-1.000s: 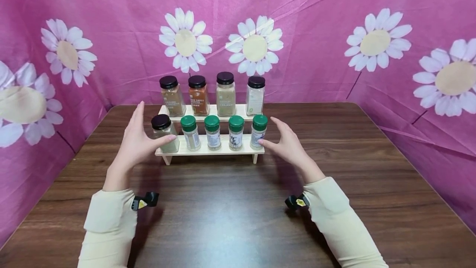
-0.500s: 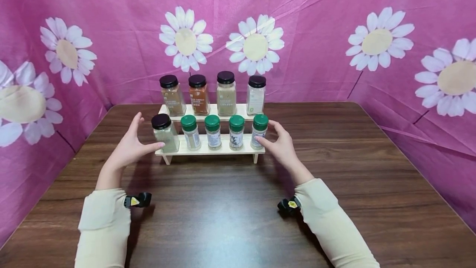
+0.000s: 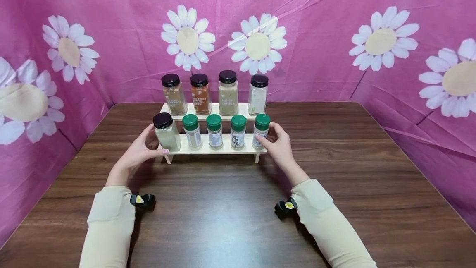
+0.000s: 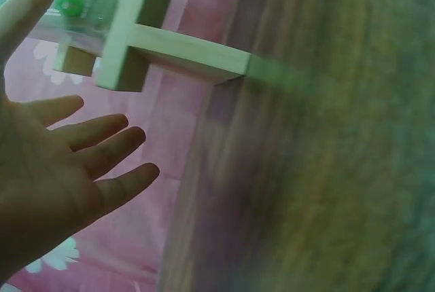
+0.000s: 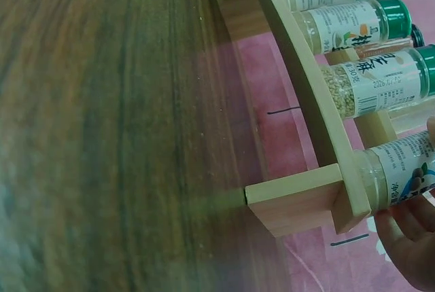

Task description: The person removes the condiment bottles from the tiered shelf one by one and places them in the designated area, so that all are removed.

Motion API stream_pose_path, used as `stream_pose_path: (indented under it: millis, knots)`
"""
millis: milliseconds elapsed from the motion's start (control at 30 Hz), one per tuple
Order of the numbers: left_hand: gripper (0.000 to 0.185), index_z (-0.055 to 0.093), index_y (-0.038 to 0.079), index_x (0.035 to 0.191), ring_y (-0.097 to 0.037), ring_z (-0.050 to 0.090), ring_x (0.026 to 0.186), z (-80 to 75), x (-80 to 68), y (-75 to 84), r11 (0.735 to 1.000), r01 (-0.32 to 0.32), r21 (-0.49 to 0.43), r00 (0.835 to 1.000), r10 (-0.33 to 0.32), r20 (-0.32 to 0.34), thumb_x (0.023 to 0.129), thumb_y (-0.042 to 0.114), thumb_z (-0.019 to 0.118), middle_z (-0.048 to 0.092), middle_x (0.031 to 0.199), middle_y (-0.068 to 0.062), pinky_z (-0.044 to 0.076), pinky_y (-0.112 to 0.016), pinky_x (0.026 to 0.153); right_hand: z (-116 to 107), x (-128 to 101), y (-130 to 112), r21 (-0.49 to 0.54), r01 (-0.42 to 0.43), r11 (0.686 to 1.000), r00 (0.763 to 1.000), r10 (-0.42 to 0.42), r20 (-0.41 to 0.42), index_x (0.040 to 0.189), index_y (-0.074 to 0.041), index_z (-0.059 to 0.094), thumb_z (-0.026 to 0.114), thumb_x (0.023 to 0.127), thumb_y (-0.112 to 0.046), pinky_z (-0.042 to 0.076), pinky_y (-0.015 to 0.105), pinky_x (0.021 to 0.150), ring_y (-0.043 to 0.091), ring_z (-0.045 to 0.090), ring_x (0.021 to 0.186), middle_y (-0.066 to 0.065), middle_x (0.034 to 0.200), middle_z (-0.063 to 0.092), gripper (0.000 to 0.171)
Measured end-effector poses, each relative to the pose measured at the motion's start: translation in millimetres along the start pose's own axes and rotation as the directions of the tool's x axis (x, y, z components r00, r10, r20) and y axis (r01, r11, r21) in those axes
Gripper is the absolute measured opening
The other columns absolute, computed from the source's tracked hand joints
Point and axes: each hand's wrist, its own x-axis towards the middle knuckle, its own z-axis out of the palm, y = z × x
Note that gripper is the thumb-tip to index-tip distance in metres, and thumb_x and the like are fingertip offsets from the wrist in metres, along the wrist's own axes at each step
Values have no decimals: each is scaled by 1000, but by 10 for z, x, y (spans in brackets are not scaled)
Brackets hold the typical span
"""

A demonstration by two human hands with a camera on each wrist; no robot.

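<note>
A two-step wooden rack [image 3: 215, 151] holds several spice jars. At the left end of its front step stands a square black-capped jar [image 3: 167, 137] with pale green contents. My left hand [image 3: 136, 149] is beside that jar, thumb at the step's front edge, fingers partly hidden behind the jar. In the left wrist view the left fingers [image 4: 102, 148] are spread and hold nothing. My right hand [image 3: 280, 146] holds the rightmost green-capped spice jar [image 3: 262, 122], thumb on its front, fingers around the far side. The right wrist view shows that jar's base [image 5: 376, 182] on the step.
Three more green-capped jars, one of them a sesame-like seed jar [image 5: 370, 81], stand along the front step. Several black-capped jars, including a red pepper jar [image 3: 201, 99], line the back step. The wooden table [image 3: 215, 210] meets a pink flowered cloth [image 3: 316, 53] behind.
My left hand has come lower and closer to the black-capped jar, its fingers going behind it. My right hand has moved left and closed around the rightmost green-capped jar. The jars stay in place.
</note>
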Motion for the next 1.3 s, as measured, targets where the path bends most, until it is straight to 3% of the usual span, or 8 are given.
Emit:
stream_pose_path:
  millis: [200,367,500,600,800,1000,1200,1300]
  knots:
    - [88,13,9,139,-36,21,121,5,38,-139,1000,16,-23,1000,-16,16,71,10,70,26,132,-26,20,-46,95,-2,3,7,8,8,1000,1000,-8,-12,105,6,52,67,71,2,44,36,75,26,54,85,20,94,56,38]
    - [85,11,0,137,-36,20,121,56,17,-69,998,31,-45,999,-31,15,72,3,66,24,131,-29,15,-46,97,1,3,9,30,15,999,1000,-15,-18,104,7,52,67,71,4,45,34,75,28,55,84,21,94,57,36]
    - [77,17,0,136,-26,30,117,83,28,-86,999,20,-43,1000,-20,4,73,-4,63,30,128,-26,17,-42,97,2,-2,12,47,21,999,1000,-20,-22,104,8,52,66,71,4,45,33,76,30,55,85,22,94,56,35]
    - [75,20,0,135,-20,33,114,97,37,-109,999,29,-35,1000,-29,-8,73,-4,63,33,127,-24,20,-41,96,2,-3,21,53,20,998,1000,-19,-23,104,9,51,66,72,5,44,33,77,31,54,86,23,95,56,36]
    - [76,22,-1,135,-25,27,117,112,50,-159,998,57,-25,998,-58,-23,73,0,65,30,131,-22,18,-43,96,-1,3,44,45,21,999,1000,-20,-24,104,8,52,66,72,4,44,31,76,30,54,86,22,95,56,36]
    - [72,24,-2,133,-18,32,114,133,52,-202,996,67,-54,997,-68,-24,74,0,64,30,131,-23,19,-41,96,0,-18,-16,29,27,999,999,-27,-23,103,9,52,65,73,4,45,30,75,30,54,85,22,94,56,34]
    - [72,23,1,134,-19,36,109,152,34,-212,986,138,-91,989,-141,-33,75,5,65,35,126,-21,22,-41,94,3,-14,65,13,27,1000,999,-27,-21,104,6,53,66,73,1,45,31,74,25,55,83,20,94,57,34]
    - [72,23,2,134,-15,39,103,155,19,-216,981,164,-100,985,-168,-36,75,7,65,43,119,-14,26,-36,91,7,-16,68,18,32,999,999,-31,-18,104,6,54,66,73,1,45,33,74,25,55,82,20,94,57,34]
